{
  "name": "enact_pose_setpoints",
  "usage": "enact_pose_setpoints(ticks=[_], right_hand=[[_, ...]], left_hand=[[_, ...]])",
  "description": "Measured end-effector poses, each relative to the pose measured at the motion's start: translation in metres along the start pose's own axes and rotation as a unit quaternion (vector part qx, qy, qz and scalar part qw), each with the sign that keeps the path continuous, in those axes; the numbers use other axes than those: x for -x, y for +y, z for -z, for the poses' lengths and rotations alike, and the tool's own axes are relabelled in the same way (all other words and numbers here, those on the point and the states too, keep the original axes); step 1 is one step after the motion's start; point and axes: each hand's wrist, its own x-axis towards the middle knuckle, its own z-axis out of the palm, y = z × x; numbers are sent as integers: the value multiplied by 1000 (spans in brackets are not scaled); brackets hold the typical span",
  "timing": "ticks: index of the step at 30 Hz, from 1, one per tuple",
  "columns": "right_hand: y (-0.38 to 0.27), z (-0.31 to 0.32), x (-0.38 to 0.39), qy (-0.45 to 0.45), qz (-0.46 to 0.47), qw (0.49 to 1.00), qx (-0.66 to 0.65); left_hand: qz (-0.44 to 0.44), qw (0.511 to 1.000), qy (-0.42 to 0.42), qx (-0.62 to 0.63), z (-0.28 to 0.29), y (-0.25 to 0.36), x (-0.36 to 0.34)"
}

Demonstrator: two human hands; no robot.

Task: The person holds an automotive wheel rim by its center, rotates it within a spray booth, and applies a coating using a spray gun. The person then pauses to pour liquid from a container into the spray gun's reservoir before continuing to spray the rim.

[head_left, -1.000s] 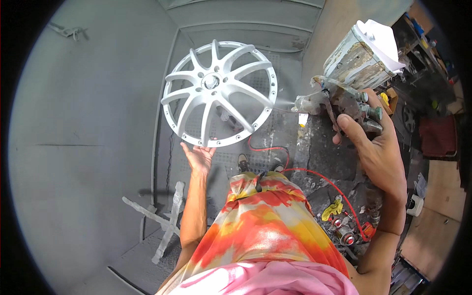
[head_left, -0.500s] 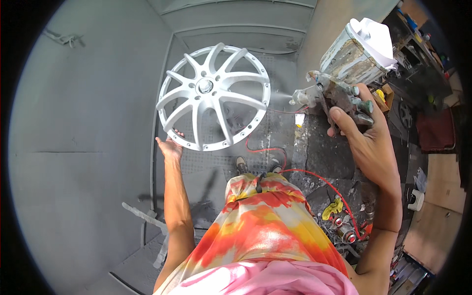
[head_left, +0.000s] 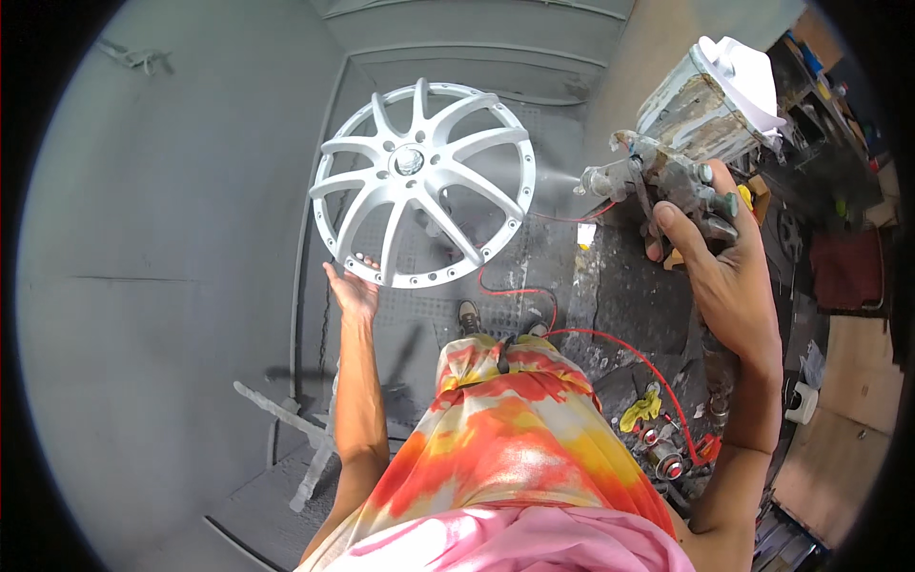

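A white multi-spoke car wheel rim [head_left: 462,151] is held up in front of me, its face turned upward. My left hand [head_left: 356,291] is at its near left edge, thumb and fingers spread, with some fingertips showing past the ring; whether it bears any weight I cannot tell. My right hand [head_left: 722,272] is closed round a paint-crusted spray gun [head_left: 667,176]. On the gun sits a drip-streaked paint cup [head_left: 691,105] with a crumpled white piece [head_left: 743,81] on its mouth. A pale mist leaves the nozzle toward the rim's right edge.
Grey booth walls [head_left: 172,210] stand to the left and at the back. A red hose [head_left: 629,348] curves over the stained floor. Yellow gloves or rags [head_left: 641,408] and a metal can [head_left: 662,456] lie at right, near cluttered shelves [head_left: 829,114]. A grey-coated stand [head_left: 310,439] is at lower left.
The rim has turned, its spokes now at different angles. My left hand has shifted slightly right and the spray gun has moved a little right. Mist still comes from the nozzle.
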Motion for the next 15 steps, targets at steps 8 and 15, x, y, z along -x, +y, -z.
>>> enact_pose_setpoints(ticks=[8, 15], right_hand=[[-24, -12, 10, -14, 23, 999, 34], [-59, -61, 0, -61, 38, 997, -39]], left_hand=[[-1, 999, -45, -14, 6, 24, -10], [5, 997, -19, -71, 2, 35, -3]])
